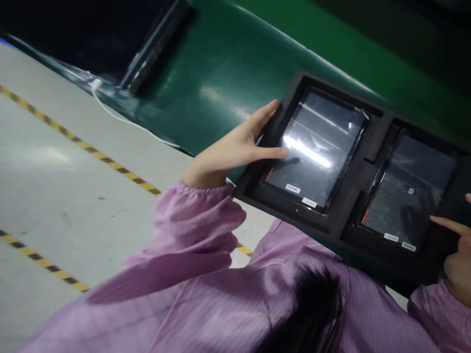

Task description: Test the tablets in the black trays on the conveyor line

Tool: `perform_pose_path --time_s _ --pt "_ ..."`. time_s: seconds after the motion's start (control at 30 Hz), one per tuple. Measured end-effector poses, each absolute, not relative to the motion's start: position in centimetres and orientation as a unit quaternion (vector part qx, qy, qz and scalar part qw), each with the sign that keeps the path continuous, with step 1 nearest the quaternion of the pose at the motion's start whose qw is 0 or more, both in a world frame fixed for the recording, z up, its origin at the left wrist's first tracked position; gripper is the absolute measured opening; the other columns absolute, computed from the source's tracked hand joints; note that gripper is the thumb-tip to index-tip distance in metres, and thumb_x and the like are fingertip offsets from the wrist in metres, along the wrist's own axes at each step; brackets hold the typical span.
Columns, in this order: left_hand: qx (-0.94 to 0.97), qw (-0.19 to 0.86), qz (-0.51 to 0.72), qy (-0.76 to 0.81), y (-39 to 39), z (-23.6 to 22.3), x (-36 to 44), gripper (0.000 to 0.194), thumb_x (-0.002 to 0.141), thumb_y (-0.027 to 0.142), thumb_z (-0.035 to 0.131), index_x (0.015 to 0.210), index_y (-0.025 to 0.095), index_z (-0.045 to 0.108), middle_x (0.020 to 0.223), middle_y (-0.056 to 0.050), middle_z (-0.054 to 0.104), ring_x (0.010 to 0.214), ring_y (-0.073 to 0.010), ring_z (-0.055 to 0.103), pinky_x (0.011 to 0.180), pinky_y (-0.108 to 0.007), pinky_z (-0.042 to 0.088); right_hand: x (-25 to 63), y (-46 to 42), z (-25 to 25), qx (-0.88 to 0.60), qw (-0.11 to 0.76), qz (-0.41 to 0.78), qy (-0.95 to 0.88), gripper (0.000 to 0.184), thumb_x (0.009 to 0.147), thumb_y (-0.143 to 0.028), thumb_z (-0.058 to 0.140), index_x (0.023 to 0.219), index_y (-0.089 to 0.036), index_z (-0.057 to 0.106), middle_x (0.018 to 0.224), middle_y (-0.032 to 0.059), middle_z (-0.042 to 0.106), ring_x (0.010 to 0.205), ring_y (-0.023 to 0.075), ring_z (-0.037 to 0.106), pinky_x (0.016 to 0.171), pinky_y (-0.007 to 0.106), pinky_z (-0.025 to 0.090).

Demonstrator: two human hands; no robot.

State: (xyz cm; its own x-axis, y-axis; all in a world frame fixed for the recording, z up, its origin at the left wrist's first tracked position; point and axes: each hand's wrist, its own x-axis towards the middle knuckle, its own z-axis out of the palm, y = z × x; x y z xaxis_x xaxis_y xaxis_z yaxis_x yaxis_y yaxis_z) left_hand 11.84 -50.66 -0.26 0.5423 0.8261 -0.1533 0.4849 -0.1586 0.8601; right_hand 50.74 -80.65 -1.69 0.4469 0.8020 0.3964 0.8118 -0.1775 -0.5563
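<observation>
A black foam tray [336, 223] is tilted in front of my body, with two tablets lying in its separate recesses. My left hand [243, 142] grips the tray's left end, its thumb reaching over the edge of the left tablet [316, 171] and its fingers along the outer side. At the right picture edge my right hand [458, 260] holds the other end, partly cut off. One of its digits extends over the right tablet [405, 196]. Both tablets have dark screens with a small icon, white labels and a red mark; shiny film covers the left one.
Beneath and behind the tray is a green-covered table [221, 83]. A large dark panel [84, 34] lies on it at upper left. A white cable [125, 120] hangs along the table edge. Yellow-and-black tape [88, 147] marks the pale floor [55, 196].
</observation>
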Motion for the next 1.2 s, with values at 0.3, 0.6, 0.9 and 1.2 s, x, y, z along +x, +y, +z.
perform_pose_path --time_s 0.3,0.6,0.9,1.2 --pt "0.723 0.491 0.250 0.417 -46.3 -1.6 16.1 0.128 0.064 0.070 0.096 0.162 0.014 0.035 0.178 -0.010 0.025 0.168 -0.0306 0.019 0.140 -0.058 0.005 51.2 -78.9 -3.4 -0.750 0.417 0.032 -0.513 0.069 0.109 -0.059 0.027 0.101 -0.023 0.085 0.152 0.0076 0.061 0.140 0.0383 0.053 0.112 0.066 0.047" --pt "0.752 0.491 0.190 0.397 -46.0 -0.9 14.9 0.142 0.046 0.060 0.105 0.161 0.016 0.035 0.180 -0.011 0.019 0.169 -0.0367 0.011 0.136 -0.065 -0.006 51.2 -79.1 -2.3 -0.725 0.364 0.106 -0.575 0.053 0.109 -0.040 0.039 0.086 -0.030 0.086 0.159 -0.0047 0.057 0.155 0.0379 0.039 0.127 0.067 0.028" --pt "0.740 0.425 0.235 0.466 -43.7 -2.6 16.3 0.135 0.050 0.049 0.110 0.158 0.012 0.037 0.169 -0.015 0.039 0.159 -0.0398 0.032 0.138 -0.065 0.017 53.9 -76.2 -3.9 -0.802 0.280 0.077 -0.522 0.068 0.111 -0.060 0.020 0.136 -0.029 0.075 0.179 0.0021 0.020 0.164 0.0447 0.016 0.127 0.075 0.012" --pt "0.701 0.470 0.274 0.461 -42.7 -3.6 16.9 0.077 0.085 0.072 0.080 0.140 0.024 0.056 0.147 -0.001 0.065 0.142 -0.0306 0.055 0.133 -0.063 0.036 54.0 -76.1 -4.4 -0.801 0.292 0.020 -0.523 0.074 0.110 -0.066 0.019 0.154 -0.022 0.060 0.177 0.0145 0.021 0.163 0.0450 0.018 0.127 0.074 0.017"
